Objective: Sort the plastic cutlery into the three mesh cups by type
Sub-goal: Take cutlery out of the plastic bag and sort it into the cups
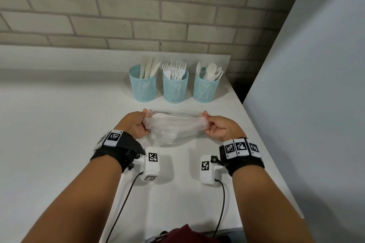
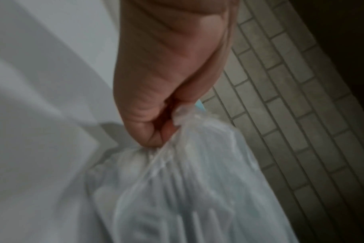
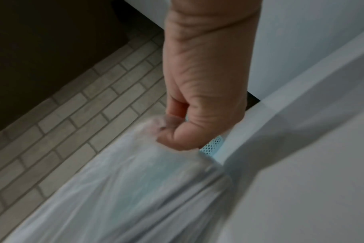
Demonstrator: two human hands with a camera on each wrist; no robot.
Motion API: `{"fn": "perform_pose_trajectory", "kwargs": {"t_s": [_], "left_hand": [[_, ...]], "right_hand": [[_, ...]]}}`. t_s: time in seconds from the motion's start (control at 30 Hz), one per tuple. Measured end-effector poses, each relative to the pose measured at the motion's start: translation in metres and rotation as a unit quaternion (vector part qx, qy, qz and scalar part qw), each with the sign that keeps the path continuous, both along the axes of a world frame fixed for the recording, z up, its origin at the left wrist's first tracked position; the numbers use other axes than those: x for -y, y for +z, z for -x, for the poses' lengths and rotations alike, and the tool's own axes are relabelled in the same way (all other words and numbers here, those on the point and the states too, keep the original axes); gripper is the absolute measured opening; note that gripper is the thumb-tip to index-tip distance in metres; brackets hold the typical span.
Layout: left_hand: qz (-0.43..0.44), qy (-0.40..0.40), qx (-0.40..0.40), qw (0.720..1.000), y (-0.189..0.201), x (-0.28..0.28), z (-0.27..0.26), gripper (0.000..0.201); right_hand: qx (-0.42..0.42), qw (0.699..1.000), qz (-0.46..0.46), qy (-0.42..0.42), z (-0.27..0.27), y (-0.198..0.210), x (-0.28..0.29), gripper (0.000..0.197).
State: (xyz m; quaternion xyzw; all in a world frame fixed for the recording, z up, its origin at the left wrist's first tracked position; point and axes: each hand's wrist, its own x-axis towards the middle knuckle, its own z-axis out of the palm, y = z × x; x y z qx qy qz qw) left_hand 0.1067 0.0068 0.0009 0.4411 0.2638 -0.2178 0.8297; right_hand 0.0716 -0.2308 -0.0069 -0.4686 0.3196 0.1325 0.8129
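- Three blue mesh cups (image 1: 175, 87) stand in a row on one white table (image 1: 59, 124).
- One cup holds knives (image 1: 148, 68), one holds forks (image 1: 175, 69), one holds spoons (image 1: 211, 71); the pieces overlap too much to count.
- One clear plastic bag (image 1: 173, 127).
- Two hands: left hand (image 1: 136, 125), right hand (image 1: 219, 127).
- Two wrist cameras (image 1: 151, 163).
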Motion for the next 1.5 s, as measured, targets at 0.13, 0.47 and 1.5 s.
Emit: {"fn": "perform_pose_trajectory", "kwargs": {"t_s": [0.13, 0.47, 1.5], "left_hand": [[0.011, 0.013, 0.009, 1.000, -0.002, 0.004, 0.004, 0.024], [-0.408, -0.247, 0.099, 0.874, 0.018, 0.009, 0.026, 0.085], [-0.540, -0.162, 0.288, 0.774, -0.001, 0.018, 0.011, 0.021]], "right_hand": [[-0.031, 0.995, 0.068, -0.070, -0.006, -0.001, -0.005, 0.013], [0.020, 0.815, 0.540, 0.208, 0.017, 0.054, -0.032, 0.041], [0.170, 0.733, 0.638, 0.164, -0.018, 0.002, -0.029, 0.025]]}}
